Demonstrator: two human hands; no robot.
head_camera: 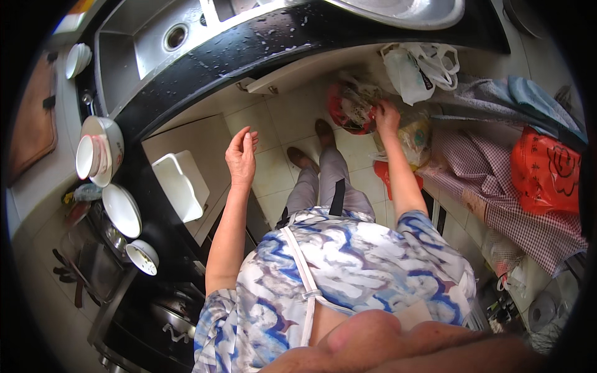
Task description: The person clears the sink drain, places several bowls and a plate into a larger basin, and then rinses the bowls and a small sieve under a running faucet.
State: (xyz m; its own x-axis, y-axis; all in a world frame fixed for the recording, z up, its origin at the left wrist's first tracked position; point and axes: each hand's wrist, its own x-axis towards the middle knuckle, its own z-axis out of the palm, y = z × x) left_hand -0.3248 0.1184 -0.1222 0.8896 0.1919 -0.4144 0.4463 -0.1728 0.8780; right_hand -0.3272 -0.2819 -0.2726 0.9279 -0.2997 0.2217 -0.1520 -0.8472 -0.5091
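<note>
My left hand (241, 157) hangs in the air over the tiled floor, fingers loosely curled, with nothing seen in it. My right hand (387, 117) reaches down to the right edge of a red bin or bag (335, 103) that holds food scraps and crumpled clear plastic. Whether its fingers grip anything there is not plain. Just beyond it hang white plastic bags (410, 77) below the counter. A clear plastic bag with yellowish contents (415, 140) lies beside my right wrist.
A steel sink (140, 51) and a large metal basin (410, 11) line the black wet counter. Bowls (122, 210) stand at the left, above a white plastic bin (182, 186) on a cabinet door. At the right are a checked cloth (485, 177) and a red plastic bag (545, 172).
</note>
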